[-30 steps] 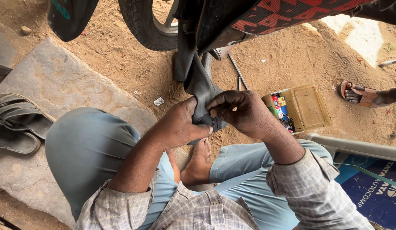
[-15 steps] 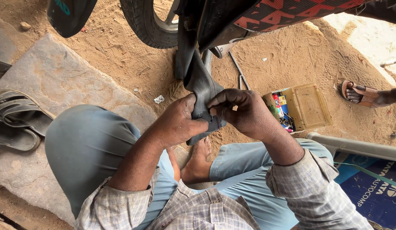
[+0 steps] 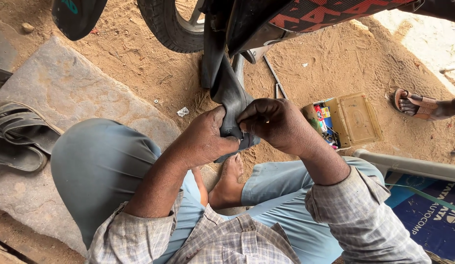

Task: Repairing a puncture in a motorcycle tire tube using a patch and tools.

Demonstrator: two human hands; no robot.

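Sandy ground | inner tube (image 3: 231, 98) pinched between left hand (image 3: 204, 139) and right hand (image 3: 276, 124) (both closed)

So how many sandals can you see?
3. Two dark sandals lie side by side on the stone slab at the left. One brown sandal is on another person's foot at the right edge. More may be out of view.

An open yellowish rectangular box (image 3: 352, 120) lies on the sand at right, holding small red, yellow and blue packets (image 3: 322, 117). A blue printed sheet (image 3: 428, 215) occupies the lower right corner.
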